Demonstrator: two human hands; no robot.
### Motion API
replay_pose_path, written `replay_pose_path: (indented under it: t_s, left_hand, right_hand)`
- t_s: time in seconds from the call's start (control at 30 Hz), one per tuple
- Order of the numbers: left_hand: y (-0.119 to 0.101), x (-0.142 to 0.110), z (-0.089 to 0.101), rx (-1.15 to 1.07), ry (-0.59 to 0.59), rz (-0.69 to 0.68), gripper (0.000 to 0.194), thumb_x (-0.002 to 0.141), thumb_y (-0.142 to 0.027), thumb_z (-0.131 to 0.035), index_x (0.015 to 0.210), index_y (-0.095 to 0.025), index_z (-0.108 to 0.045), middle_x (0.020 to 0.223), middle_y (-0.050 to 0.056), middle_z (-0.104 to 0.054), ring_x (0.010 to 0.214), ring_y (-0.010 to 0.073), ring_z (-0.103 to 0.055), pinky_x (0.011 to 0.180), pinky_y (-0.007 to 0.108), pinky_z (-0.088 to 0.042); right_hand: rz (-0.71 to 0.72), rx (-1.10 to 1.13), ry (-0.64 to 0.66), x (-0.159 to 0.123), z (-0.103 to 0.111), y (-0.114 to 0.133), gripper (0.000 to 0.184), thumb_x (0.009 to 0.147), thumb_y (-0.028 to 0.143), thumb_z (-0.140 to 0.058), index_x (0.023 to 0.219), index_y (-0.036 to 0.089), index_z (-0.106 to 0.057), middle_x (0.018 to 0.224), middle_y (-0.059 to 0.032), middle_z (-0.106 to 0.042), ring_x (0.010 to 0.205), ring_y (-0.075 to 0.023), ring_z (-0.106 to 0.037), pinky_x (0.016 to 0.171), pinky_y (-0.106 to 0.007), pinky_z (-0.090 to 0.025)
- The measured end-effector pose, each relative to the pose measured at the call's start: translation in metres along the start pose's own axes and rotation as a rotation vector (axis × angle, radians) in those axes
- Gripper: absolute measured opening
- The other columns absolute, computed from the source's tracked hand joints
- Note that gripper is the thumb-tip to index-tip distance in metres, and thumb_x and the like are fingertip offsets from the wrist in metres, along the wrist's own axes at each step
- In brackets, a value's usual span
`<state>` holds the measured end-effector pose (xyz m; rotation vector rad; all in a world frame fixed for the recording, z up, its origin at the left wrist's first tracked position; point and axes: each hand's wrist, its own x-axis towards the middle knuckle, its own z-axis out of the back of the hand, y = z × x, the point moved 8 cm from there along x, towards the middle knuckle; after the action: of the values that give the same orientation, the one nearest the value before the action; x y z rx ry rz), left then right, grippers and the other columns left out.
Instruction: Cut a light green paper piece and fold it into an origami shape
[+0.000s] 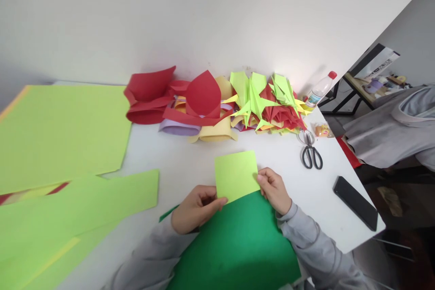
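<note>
Between my two hands is a small square of light green paper [237, 176], held up above the near part of the table. My left hand [197, 208] pinches its lower left corner, thumb in front. At its right edge, my right hand [274, 189] grips it between thumb and fingers. Below the square lies a large dark green sheet [234, 240], partly covered by my left forearm and sleeve. Black-handled scissors [310, 152] rest on the white table to the right of my right hand.
Large light green sheets [68, 131] and strips [129, 195] cover the left side. Along the wall sit red paper shapes [204, 95] and folded green paper pieces [253, 95]. A bottle [319, 91], a wrapped snack [322, 130] and a black phone [355, 202] lie right. Another person's grey clothing [390, 122] shows beyond.
</note>
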<state>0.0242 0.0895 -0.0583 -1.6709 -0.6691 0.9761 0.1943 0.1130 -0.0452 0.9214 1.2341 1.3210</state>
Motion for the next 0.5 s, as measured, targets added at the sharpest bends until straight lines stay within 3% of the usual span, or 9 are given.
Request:
replay_pose_path:
  t_s: [0.1, 0.3, 0.5]
  left_hand:
    - [-0.001, 0.000, -0.001, -0.002, 0.007, 0.003, 0.051, 0.067, -0.066, -0.063, 0.054, -0.019, -0.050, 0.031, -0.010, -0.032, 0.027, 0.0042, -0.024, 0.030, 0.020, -0.012]
    - [-0.001, 0.000, -0.003, 0.005, 0.026, 0.001, 0.051, 0.068, -0.067, -0.062, 0.054, -0.019, -0.049, 0.031, -0.011, -0.032, 0.027, 0.0041, -0.024, 0.031, 0.020, -0.011]
    - [0.004, 0.001, -0.012, 0.028, 0.101, 0.021, 0.049, 0.069, -0.064, -0.062, 0.054, -0.018, -0.052, 0.031, -0.009, -0.034, 0.027, 0.0051, -0.027, 0.031, 0.021, -0.015]
  right_hand:
    - [0.052, -0.027, -0.059, 0.001, 0.005, 0.002, 0.035, 0.079, 0.053, -0.061, 0.072, 0.019, -0.052, 0.049, 0.0094, -0.036, 0.045, -0.0068, -0.030, 0.044, -0.021, -0.024]
    - [0.024, -0.052, -0.057, -0.003, 0.005, 0.005, 0.040, 0.089, 0.056, -0.044, 0.069, 0.021, -0.044, 0.046, 0.0082, -0.040, 0.044, -0.0089, -0.035, 0.047, -0.023, -0.028]
    - [0.028, 0.041, -0.078, -0.002, 0.006, 0.005, 0.043, 0.085, 0.059, -0.048, 0.068, 0.021, -0.044, 0.057, 0.0064, -0.038, 0.051, -0.0092, -0.034, 0.048, -0.022, -0.028]
